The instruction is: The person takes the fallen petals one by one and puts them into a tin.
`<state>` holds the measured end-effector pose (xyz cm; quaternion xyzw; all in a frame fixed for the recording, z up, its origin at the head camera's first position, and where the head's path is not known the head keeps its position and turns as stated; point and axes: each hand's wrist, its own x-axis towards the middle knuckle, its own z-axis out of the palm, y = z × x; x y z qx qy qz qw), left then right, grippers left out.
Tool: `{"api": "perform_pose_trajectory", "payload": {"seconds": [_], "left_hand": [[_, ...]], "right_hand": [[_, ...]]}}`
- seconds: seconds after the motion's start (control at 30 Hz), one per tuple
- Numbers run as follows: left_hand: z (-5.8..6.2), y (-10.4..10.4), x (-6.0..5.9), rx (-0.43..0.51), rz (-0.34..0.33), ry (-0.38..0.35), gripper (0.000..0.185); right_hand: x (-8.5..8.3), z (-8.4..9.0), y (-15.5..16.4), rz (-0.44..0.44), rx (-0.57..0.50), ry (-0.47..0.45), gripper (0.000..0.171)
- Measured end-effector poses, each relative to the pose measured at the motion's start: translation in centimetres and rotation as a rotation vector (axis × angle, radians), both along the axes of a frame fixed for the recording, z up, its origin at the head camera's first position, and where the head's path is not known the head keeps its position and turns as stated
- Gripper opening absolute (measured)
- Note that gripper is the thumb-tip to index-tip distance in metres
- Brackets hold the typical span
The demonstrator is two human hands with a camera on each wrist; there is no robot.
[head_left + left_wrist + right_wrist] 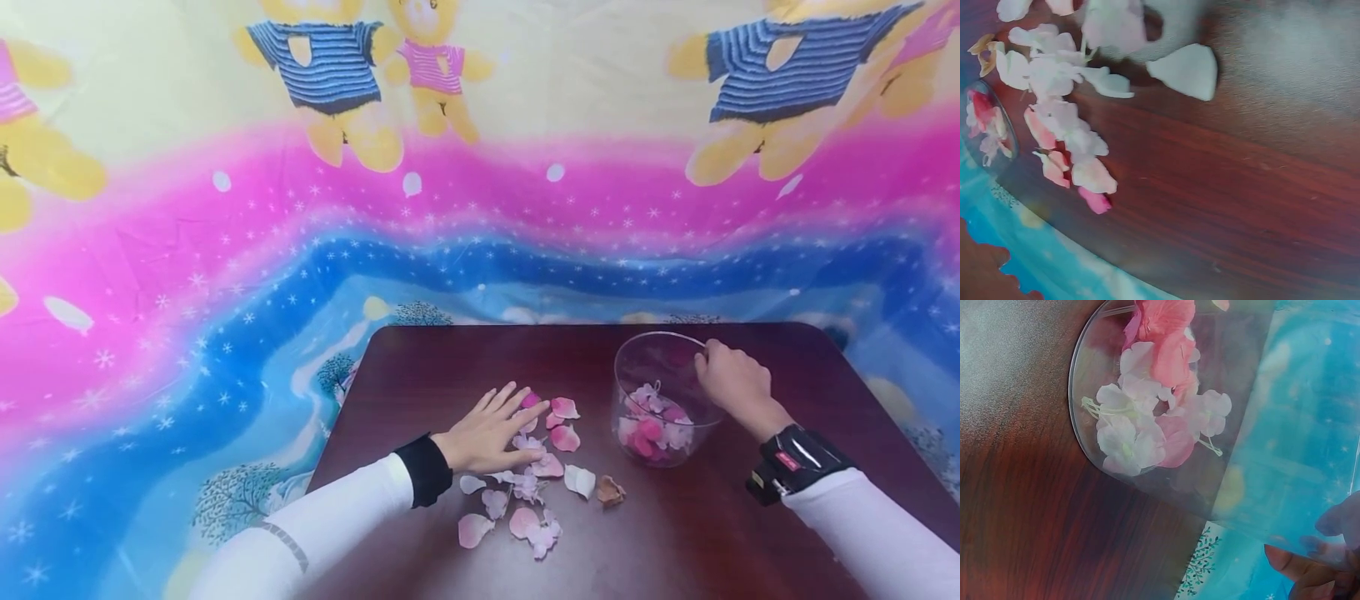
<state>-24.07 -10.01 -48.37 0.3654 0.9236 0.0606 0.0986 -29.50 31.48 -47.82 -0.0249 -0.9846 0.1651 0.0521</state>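
The glass bowl (663, 400) sits on the dark wood table (750, 533) with pink and white petals inside (tilted a bit, I think). Right hand (731, 379) grips its far rim, fingers curled over. Left of the bowl, left hand (487, 433) lies flat, fingers spread, on the loose petals (536, 479)

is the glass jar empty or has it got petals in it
Partly filled: the glass jar has pink and white petals lying at its bottom; the upper part is clear.
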Motion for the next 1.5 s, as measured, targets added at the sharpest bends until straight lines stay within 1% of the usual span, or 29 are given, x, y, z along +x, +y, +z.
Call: {"api": "perform_pose_trajectory", "payload": {"seconds": [0.07, 0.17, 0.43, 0.63, 0.87, 1.03, 1.2, 1.33, 1.43, 1.5], "left_hand": [[-0.3, -0.6, 0.0, 0.000, 0.013, -0.012, 0.078], [-0.8, -1.6, 0.2, 0.007, 0.028, -0.011, 0.078], [-1.5, -3.8, 1.0, 0.009, 0.060, -0.025, 0.080], [-2.5, -5.3, 1.6, -0.004, 0.078, -0.034, 0.082], [-3.8, -7.0, 2.3, -0.028, 0.101, -0.066, 0.089], [-4.7, -7.7, 2.7, -0.032, 0.107, -0.070, 0.092], [-5.6, -8.0, 3.0, -0.020, 0.076, -0.041, 0.088], [-6.4, -8.0, 3.3, -0.027, 0.047, 0.018, 0.081], [-6.9, -7.9, 3.5, -0.010, 0.025, 0.056, 0.068], [-7.1, -7.8, 3.7, 0.003, 0.016, 0.063, 0.056]], "right_hand": [[-0.1, 0.0, 0.0, 0.001, -0.001, -0.001, 0.030], [-0.1, 0.2, 0.0, 0.003, -0.001, 0.001, 0.030], [-0.2, 0.4, -0.1, -0.006, 0.004, -0.005, 0.031], [-0.2, 0.4, 0.0, -0.004, 0.001, 0.006, 0.031], [-0.1, 0.3, 0.0, -0.001, 0.004, -0.015, 0.032], [-0.1, 0.3, 0.0, 0.001, 0.006, -0.005, 0.032], [0.0, 0.2, 0.1, 0.000, 0.004, -0.015, 0.031], [-0.1, 0.0, 0.1, 0.002, 0.003, -0.011, 0.031], [-0.1, -0.1, 0.2, 0.002, 0.003, -0.002, 0.031], [-0.1, -0.2, 0.2, 0.003, 0.004, -0.003, 0.031]]}}
